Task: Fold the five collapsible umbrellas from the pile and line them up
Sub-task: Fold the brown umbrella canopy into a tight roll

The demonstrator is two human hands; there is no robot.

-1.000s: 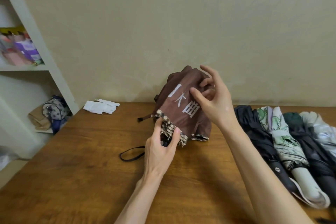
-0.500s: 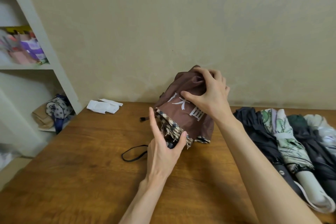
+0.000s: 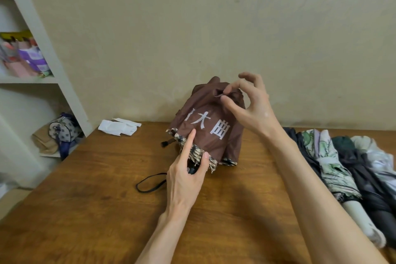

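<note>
A brown umbrella [image 3: 211, 126] with white characters and a plaid hem lies bunched on the wooden table [image 3: 96, 199] near the wall. My left hand [image 3: 186, 174] grips its dark handle end at the hem, with the forefinger stretched up along the cloth. My right hand [image 3: 248, 105] pinches a fold of brown cloth at the far top between thumb and forefinger. Its black wrist strap [image 3: 150, 183] loops out to the left. Several folded umbrellas lie side by side at the right: a black one [image 3: 300, 141], a floral one [image 3: 327, 163], a dark one [image 3: 362, 178] and a pale one [image 3: 379, 156].
White folded paper [image 3: 119, 127] lies at the table's back left. A white shelf unit [image 3: 51, 53] stands to the left, holding colourful packs [image 3: 25, 58] and a patterned bag [image 3: 63, 127]. A plain wall runs right behind the table.
My right hand has lifted off the brown cloth and now pinches a fold at the top. My left forefinger has stretched higher up the canopy. The camera has shifted slightly.
</note>
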